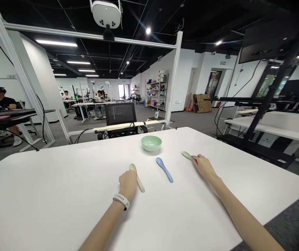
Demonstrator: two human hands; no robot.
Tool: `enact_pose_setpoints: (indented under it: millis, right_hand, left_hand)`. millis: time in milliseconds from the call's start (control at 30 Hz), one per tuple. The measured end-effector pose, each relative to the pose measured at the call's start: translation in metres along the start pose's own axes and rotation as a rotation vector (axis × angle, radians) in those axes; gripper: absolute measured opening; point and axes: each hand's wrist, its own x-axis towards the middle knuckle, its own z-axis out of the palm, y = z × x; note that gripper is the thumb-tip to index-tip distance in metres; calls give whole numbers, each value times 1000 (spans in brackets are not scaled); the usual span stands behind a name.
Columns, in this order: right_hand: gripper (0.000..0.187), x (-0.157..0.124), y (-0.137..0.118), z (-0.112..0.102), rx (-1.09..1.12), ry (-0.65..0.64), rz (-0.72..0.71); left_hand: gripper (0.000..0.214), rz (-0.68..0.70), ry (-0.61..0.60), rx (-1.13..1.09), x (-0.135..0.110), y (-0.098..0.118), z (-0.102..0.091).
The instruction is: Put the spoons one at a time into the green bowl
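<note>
On the white table (68,188), my left hand (127,183), with a pale watch band on its wrist, is closed at the neck of a beige spoon (140,184). Its fingertips are mostly hidden behind the hand; the spoon's bowl and handle end show on either side. Further right, my right hand (203,165) pinches the handle of a light green spoon (186,154), whose bowl points to the left and away from me. Between the hands lies a blue spoon (165,170), touched by neither. Beyond it a green bowl (151,143) stands upright.
A metal frame (174,80) rises behind the table's far edge, with a white device (106,14) on its top bar. A black mesh chair (121,114) stands past that edge. Other people sit at desks in the background. Dark stands and cables are at the right.
</note>
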Motion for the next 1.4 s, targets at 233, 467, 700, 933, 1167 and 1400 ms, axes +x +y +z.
enact_pose_setpoints:
  millis: [233,467,700,933,1167,1400]
  right_hand:
    - [40,2,4,5,5,7,33]
    - [39,0,1,2,27,5,63]
    - [39,-1,0,0,60,20,85]
    - [43,-2,1,-2,49,-11,88]
    - [38,-2,3,-2,92,5,86]
    - [35,-4,2,-1,137,19,75]
  left_hand:
    - [47,7,13,-9,-8,3,-4]
    - [46,-3,24,-37,-10,3,-6]
    - [46,2,29,-49,-10,3,-7]
    - [47,6,56,-74,-7,-1,-3]
    - [48,12,71,-88,-5,-3,-3]
    - [47,3,61,-76,-7,-1,-5]
